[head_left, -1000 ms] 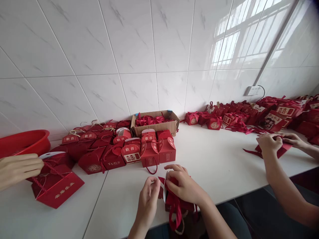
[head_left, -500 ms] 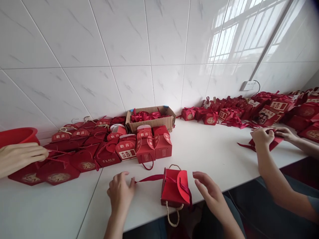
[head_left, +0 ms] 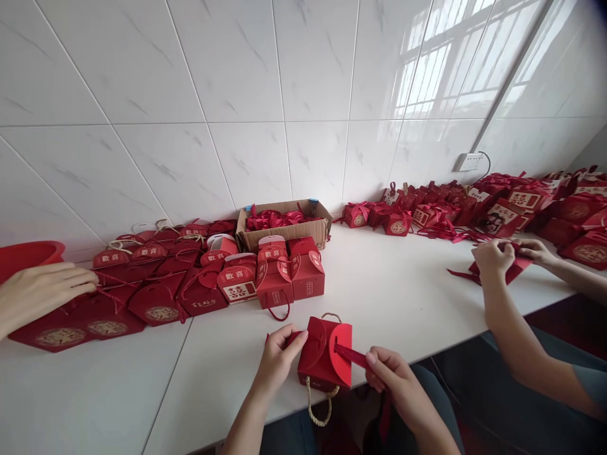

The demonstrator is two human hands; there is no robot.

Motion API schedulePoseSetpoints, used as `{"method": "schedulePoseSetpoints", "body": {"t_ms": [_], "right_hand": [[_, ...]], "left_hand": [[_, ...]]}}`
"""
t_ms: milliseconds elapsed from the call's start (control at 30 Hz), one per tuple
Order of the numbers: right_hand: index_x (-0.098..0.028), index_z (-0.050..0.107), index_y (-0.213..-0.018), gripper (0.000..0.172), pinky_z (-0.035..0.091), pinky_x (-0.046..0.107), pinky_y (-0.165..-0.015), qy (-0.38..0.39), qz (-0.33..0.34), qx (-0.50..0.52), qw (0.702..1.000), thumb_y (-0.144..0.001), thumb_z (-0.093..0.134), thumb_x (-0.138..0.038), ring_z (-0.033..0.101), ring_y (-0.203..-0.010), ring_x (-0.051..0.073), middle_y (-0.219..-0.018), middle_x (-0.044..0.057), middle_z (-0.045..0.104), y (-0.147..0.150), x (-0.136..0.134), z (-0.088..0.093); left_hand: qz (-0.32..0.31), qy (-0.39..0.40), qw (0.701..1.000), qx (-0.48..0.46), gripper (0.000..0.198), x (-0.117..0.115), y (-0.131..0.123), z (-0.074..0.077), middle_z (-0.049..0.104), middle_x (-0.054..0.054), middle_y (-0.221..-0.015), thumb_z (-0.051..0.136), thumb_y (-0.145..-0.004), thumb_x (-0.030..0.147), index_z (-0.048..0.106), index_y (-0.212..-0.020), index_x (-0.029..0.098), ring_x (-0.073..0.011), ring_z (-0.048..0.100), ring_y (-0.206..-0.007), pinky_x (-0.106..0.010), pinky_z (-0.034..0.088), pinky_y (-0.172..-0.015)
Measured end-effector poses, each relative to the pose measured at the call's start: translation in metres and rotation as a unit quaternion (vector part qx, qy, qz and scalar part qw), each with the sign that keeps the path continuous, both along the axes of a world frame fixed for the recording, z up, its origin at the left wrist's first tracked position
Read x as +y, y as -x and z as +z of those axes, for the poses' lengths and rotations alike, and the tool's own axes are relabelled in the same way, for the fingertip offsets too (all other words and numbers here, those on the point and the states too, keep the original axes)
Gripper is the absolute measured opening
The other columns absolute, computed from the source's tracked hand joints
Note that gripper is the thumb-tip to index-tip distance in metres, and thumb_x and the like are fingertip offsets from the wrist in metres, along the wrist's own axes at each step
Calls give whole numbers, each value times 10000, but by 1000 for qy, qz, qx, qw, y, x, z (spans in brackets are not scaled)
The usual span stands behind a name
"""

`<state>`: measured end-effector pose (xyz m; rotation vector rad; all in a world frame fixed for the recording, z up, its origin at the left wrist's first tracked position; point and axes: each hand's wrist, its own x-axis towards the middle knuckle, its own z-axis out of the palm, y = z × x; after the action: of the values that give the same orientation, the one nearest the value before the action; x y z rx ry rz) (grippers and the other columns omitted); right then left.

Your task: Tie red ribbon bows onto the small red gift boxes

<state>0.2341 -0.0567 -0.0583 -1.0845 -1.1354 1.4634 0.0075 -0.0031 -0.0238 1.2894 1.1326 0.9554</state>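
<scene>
A red gift box with rope handles stands at the table's front edge, its curved top flaps folded over. My right hand pinches a dark red ribbon that comes out of a slot in the right flap; the ribbon's tail hangs below the hand. At the box's left side, my left hand has thumb and forefinger closed on the ribbon's other end, mostly hidden by the fingers.
Rows of red boxes and a carton of ribbons stand along the wall. A person's hand reaches in at left, near a red basin. At right, another person's hands hold a red box.
My left hand has moved right, up to the box. My right hand, empty before, now grips the ribbon and draws it out rightward. The hand at far left has shifted slightly right.
</scene>
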Motion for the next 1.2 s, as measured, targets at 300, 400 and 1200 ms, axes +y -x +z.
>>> {"method": "schedulePoseSetpoints", "body": {"t_ms": [300, 400, 1200], "right_hand": [[-183, 577, -743, 329, 384, 252, -616, -62, -150, -146, 976, -820, 574, -503, 495, -682, 154, -718, 13, 559, -14, 14, -2], [-190, 612, -831, 327, 417, 268, -666, -86, -260, -181, 945, -805, 582, -515, 533, -757, 179, -793, 36, 597, -20, 2, 0], [-181, 588, -1126, 460, 120, 153, -322, 173, -11, 278, 945, -845, 542, -541, 154, -308, 23, -385, -104, 385, 22, 11, -8]], "left_hand": [[46, -118, 981, 150, 226, 3, 20, -6, 555, -1, -735, 575, -789, 415, 562, -726, 199, -177, 532, -737, -270, 412, -706], [163, -185, 950, 192, 220, -15, 28, -8, 611, -42, -888, 592, -780, 427, 590, -825, 211, -221, 564, -918, -308, 415, -859], [201, 124, 898, -370, 239, 2, 33, -6, 645, -51, -1054, 609, -824, 326, 663, -1027, 211, -158, 628, -896, -262, 518, -732]]}}
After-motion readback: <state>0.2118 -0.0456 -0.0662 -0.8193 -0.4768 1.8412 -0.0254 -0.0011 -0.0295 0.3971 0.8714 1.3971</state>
